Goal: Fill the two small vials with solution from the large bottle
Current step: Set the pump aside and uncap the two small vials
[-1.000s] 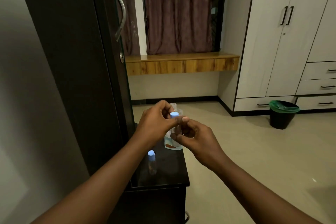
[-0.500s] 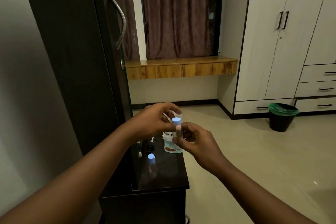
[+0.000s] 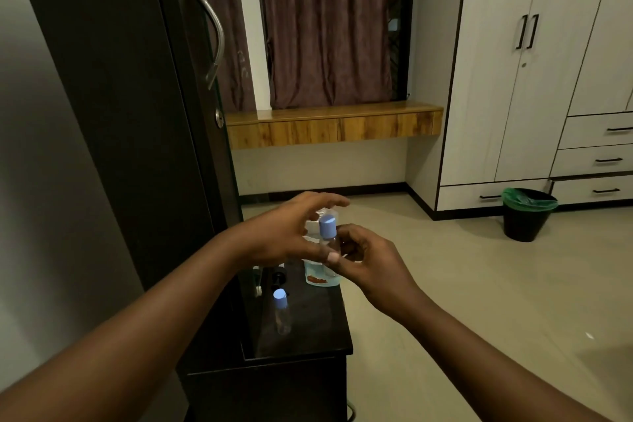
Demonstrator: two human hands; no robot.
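My right hand (image 3: 363, 257) pinches a small clear vial (image 3: 329, 243) with a light blue cap (image 3: 327, 225), held upright above the dark side table (image 3: 308, 336). My left hand (image 3: 284, 233) hovers just left of the cap with fingers spread and loosely arched over it, holding nothing. A second small vial with a blue cap (image 3: 281, 313) stands on the table nearer to me. The large clear bottle (image 3: 320, 276), with bluish liquid and a red-brown label, stands on the table behind my hands and is partly hidden by them.
A small black cap (image 3: 279, 279) lies on the table near the big bottle. A tall dark wardrobe with a metal handle (image 3: 209, 34) rises on the left. A black bin with a green liner (image 3: 527, 214) stands on the floor at right, by white cupboards.
My left hand has let go of the blue cap and opened its fingers above it. The right hand keeps the vial, now slightly lower in view as the head tilted.
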